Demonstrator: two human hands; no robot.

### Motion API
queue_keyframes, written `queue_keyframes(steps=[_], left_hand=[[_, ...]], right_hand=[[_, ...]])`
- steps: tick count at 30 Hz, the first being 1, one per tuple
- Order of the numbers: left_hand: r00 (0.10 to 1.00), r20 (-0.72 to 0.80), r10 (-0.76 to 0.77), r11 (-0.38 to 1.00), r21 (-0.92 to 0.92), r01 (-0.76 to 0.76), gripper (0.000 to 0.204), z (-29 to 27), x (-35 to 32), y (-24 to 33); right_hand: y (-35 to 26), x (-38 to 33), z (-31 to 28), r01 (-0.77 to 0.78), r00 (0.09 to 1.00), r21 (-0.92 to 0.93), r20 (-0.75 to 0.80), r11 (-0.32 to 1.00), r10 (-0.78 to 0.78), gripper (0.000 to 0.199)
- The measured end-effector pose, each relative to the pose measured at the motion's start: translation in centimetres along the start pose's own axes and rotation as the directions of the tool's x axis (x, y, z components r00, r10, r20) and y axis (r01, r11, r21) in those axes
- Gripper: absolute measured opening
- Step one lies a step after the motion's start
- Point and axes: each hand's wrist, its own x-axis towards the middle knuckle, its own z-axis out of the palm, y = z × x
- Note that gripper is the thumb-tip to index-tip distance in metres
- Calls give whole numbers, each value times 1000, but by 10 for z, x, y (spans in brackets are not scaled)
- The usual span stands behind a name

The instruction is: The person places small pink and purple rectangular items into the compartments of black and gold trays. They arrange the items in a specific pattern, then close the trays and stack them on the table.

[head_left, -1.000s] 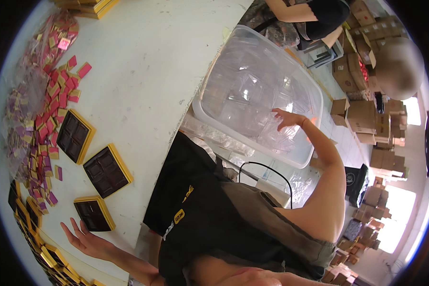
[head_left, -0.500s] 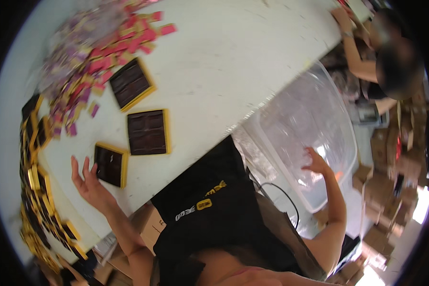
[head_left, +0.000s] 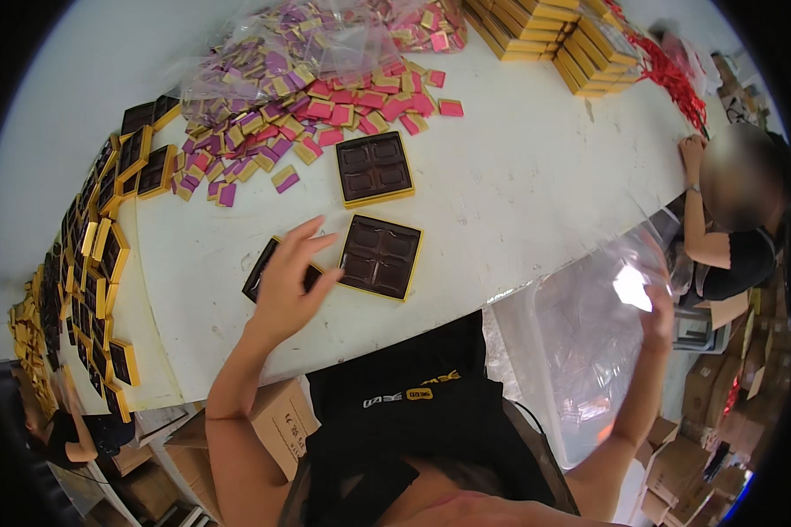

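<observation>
My left hand (head_left: 290, 279), its fingers spread, is over a gold-edged box with a dark brown divided tray (head_left: 257, 270), hiding much of it. I cannot tell whether it touches the box. Just right of my fingertips lies another box with a four-compartment dark tray (head_left: 381, 256), and a similar box (head_left: 374, 169) is behind that one. All these trays look empty where they show. My right hand (head_left: 657, 312) is raised at the large translucent bin (head_left: 520, 338), beside clear shiny plastic (head_left: 589, 329). Its fingers are blurred, and whether they grip the plastic is unclear.
Small pink, purple and gold wrapped pieces (head_left: 325, 110) are heaped at the back under clear plastic bags (head_left: 281, 66). Many tray boxes (head_left: 105, 250) line the left side. Gold boxes (head_left: 536, 26) are stacked far right, near red cords (head_left: 672, 83). A co-worker (head_left: 721, 237) is at right.
The view has turned, so the table appears shifted rightward. My left hand has come from beside the small box to over it. My right hand is higher and farther right at the bin.
</observation>
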Motion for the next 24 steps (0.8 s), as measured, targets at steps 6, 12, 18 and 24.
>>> queue_keyframes(steps=[6,12,18,24], left_hand=[[976,92,199,927,306,-218,61,32,45,-10],[986,119,114,950,277,-143,63,27,36,-15],[998,12,61,943,326,-61,71,-2,-7,-10],[979,-104,-175,881,428,202,95,-18,-61,-9]], right_hand=[[45,215,122,-278,961,552,150,786,234,42],[76,339,197,-193,935,379,-207,905,287,43],[25,217,258,532,787,-386,-103,754,-608,48],[-1,57,288,627,702,-279,606,727,-373,57]])
